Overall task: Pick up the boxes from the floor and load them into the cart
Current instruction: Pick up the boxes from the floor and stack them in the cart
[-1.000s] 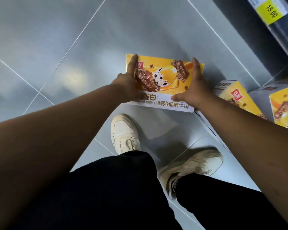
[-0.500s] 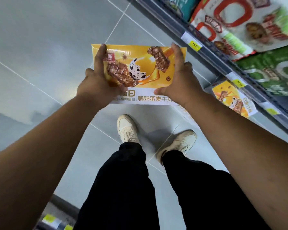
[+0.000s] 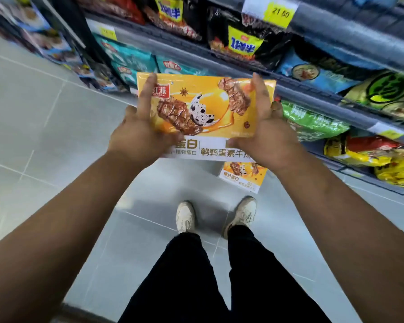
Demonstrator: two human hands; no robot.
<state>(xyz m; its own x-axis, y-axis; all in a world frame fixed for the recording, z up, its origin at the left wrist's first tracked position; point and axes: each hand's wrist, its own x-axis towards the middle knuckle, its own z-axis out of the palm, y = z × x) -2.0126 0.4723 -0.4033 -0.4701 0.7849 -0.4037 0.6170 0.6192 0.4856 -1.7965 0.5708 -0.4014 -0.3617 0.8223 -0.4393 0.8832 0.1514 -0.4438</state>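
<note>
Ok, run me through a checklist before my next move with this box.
1. Grip of left hand on yellow box: ok.
2. Grip of right hand on the opposite side: ok.
3. Box lifted off the floor: ok.
4. All boxes collected: not ok, second box sits on the floor.
5. Location of cart: cannot tell, not in view.

I'm seeing bright light from above sheening off the grey floor (image 3: 44, 127) and glinting on the glossy box (image 3: 222, 99). A faint shadow is pooling around the shoes (image 3: 184, 216). Motion blur is smearing the shelves (image 3: 336, 38); wide-angle distortion is bending the edges.
</note>
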